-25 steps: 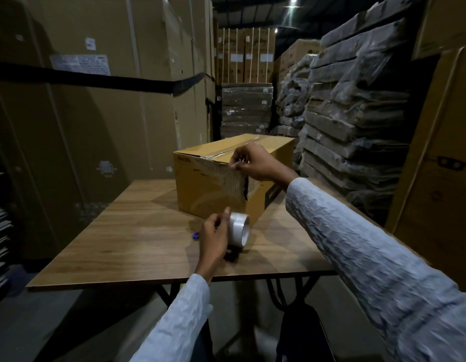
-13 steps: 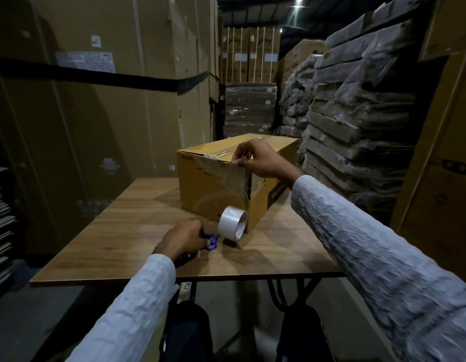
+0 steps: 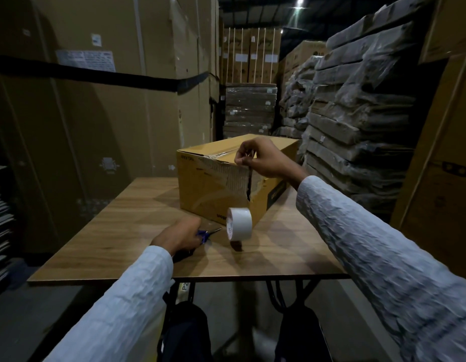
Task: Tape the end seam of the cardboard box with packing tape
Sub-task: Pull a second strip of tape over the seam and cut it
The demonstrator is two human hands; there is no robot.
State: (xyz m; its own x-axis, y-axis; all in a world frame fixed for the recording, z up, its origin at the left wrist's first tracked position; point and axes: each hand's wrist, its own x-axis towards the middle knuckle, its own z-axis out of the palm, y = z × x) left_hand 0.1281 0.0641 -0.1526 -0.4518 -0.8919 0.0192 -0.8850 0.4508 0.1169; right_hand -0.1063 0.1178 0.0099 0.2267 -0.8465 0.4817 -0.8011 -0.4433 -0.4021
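Note:
A yellow-brown cardboard box (image 3: 211,189) stands on the wooden table (image 3: 109,231), its near end face covered with clear tape. My right hand (image 3: 263,159) pinches a strip of tape at the box's top edge, near the right corner. A white roll of packing tape (image 3: 239,223) hangs from that strip in front of the box's lower corner, just above the table. My left hand (image 3: 178,235) lies on the table left of the roll. Its fingers curl round the blue handles of a pair of scissors (image 3: 207,234), whose blades point toward the roll.
Tall cardboard cartons (image 3: 96,113) stand behind and to the left of the table. Wrapped flat packs (image 3: 357,113) are stacked on the right, next to another carton (image 3: 440,178). The table's front edge (image 3: 190,279) is close to me, with my legs under it.
My left hand let go of the tape roll and dropped left onto the blue scissors. The roll now hangs from the strip that my right hand keeps at the box's edge.

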